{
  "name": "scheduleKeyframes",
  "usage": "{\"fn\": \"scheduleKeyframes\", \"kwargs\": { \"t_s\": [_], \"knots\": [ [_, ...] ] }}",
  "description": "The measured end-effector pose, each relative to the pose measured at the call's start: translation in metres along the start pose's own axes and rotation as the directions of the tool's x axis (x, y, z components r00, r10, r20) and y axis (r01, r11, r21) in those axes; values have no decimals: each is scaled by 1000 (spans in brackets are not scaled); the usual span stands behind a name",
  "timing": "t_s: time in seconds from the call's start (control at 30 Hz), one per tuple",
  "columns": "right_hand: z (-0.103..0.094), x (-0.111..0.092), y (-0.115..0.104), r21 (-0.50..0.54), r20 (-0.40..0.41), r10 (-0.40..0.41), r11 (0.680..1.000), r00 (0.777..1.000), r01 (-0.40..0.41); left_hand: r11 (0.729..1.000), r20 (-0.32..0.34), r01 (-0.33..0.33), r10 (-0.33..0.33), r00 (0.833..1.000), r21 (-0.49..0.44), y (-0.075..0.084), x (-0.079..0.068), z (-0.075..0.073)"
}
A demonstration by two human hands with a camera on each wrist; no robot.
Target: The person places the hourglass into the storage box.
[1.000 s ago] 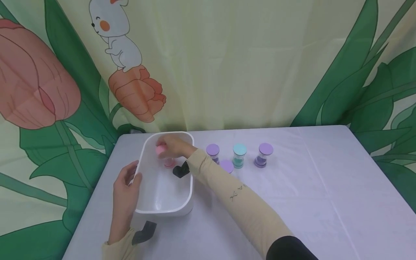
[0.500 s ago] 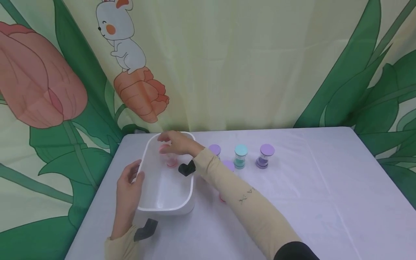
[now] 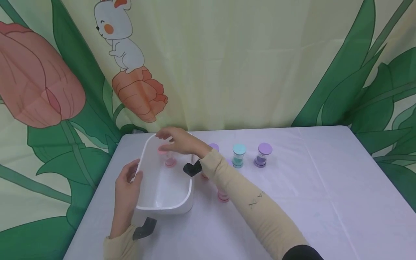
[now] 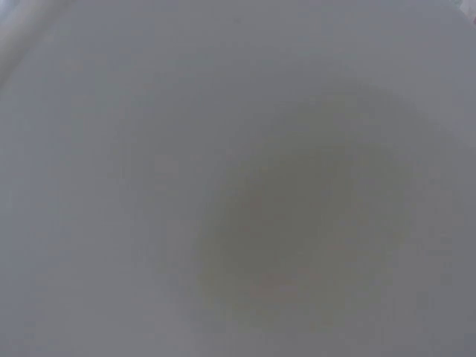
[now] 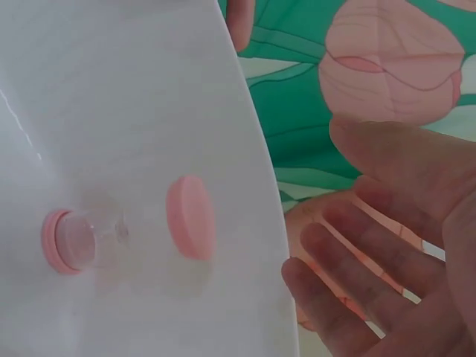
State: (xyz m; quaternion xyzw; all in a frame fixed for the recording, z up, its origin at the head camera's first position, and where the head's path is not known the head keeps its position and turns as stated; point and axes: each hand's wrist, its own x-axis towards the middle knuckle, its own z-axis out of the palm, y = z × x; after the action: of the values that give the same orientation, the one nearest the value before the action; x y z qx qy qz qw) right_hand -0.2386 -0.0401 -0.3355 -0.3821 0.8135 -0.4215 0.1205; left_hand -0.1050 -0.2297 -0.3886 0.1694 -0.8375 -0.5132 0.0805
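Note:
A pink hourglass point(image 3: 169, 160) stands inside the white bin point(image 3: 162, 208), close to its far end. Its pink cap point(image 5: 191, 218) and clear body show in the right wrist view. My right hand point(image 3: 182, 141) is above it at the bin's far rim, thumb and fingers spread, and holds nothing. In the right wrist view, open space shows between that hand and the hourglass. My left hand point(image 3: 128, 184) rests against the bin's left side, thumb tip at the rim. Only a blurred pale surface fills the left wrist view.
To the bin's right stand a teal hourglass point(image 3: 238, 156) and a purple hourglass point(image 3: 264, 154). Another purple cap point(image 3: 214, 146) and a pink base point(image 3: 223, 196) show partly behind the right sleeve point(image 3: 247, 195). A printed curtain point(image 3: 234, 72) hangs behind the table.
The right hand has let go of the pink hourglass in the bin, spread its fingers and risen slightly to the right. The left hand stays at the bin's side.

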Motion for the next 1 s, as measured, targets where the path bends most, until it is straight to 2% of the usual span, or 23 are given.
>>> {"fn": "scheduleKeyframes", "kwargs": {
  "t_s": [0.2,0.6,1.0],
  "knots": [
    [-8,-12,4,22,-41,-27,999,999,28,1000,4,-3,3,1000,9,2,1,1],
    [-20,-33,18,105,-94,-10,994,995,20,1000,-8,2,-2,1000,2,2,-2,-1],
    [-29,-60,30,111,-154,-35,992,987,53,1000,2,13,-13,1000,-8,4,-3,-1]
  ]
}}
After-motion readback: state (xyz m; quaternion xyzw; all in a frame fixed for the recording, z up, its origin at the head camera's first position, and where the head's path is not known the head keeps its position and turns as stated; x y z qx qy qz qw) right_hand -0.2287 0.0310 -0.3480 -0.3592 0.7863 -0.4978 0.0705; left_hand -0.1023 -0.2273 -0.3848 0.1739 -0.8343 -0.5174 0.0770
